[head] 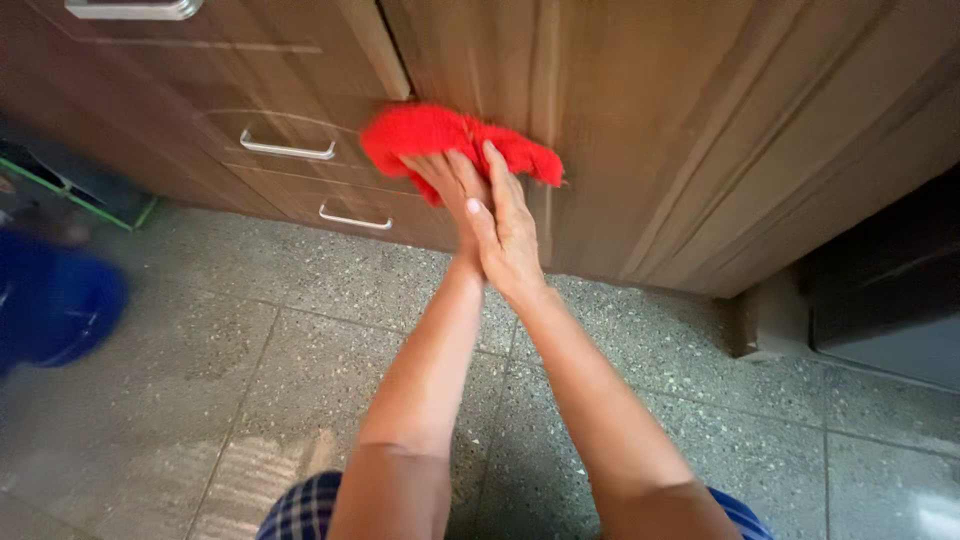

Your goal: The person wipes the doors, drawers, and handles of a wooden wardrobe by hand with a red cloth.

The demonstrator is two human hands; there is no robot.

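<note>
Cloth [440, 140], bright red and bunched, lies lengthwise left to right against the brown cabinet door [600, 120]. Left hand [445, 185] and right hand [510, 225] press it flat, fingers extended, hands touching.

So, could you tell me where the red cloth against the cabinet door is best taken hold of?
Probably the bunched right end of the red cloth, pinched from the right: it sticks out past both hands, right hand over left hand, which press the middle flat on the cabinet door.

The head camera looked steeply down from above the hands, close, toward the cabinet front [640, 130] and floor [200, 380].
</note>
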